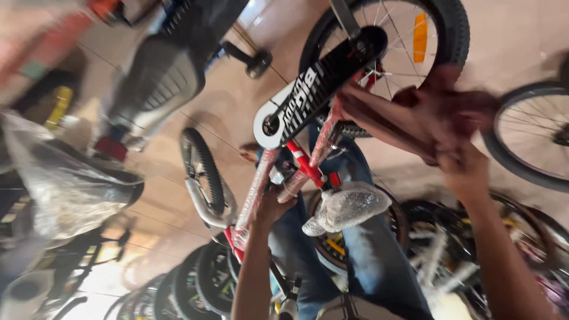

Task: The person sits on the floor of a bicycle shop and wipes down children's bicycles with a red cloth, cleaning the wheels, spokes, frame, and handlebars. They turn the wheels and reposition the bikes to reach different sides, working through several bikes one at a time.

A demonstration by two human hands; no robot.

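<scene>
The small red bubble-wrapped bicycle frame (308, 166) lay tilted across the person's denim-clad lap (367, 261); the left hand (274, 207) clenched its wrapped tube; the blurred right hand (456, 160) reached near the rear wheel (409, 35), grip unclear.

1. The tiled floor (178, 166), tan with thin dark seams, carries everything in view.
2. At twelve o'clock a bicycle wheel (438, 24) with an orange reflector is over it, contact unclear.
3. At three o'clock a second spoked wheel (530, 133) shows at the edge.
4. At seven o'clock black tyres (201, 284) lie stacked on it.
5. At nine o'clock a crumpled clear plastic wrap (59, 178) lies.
</scene>
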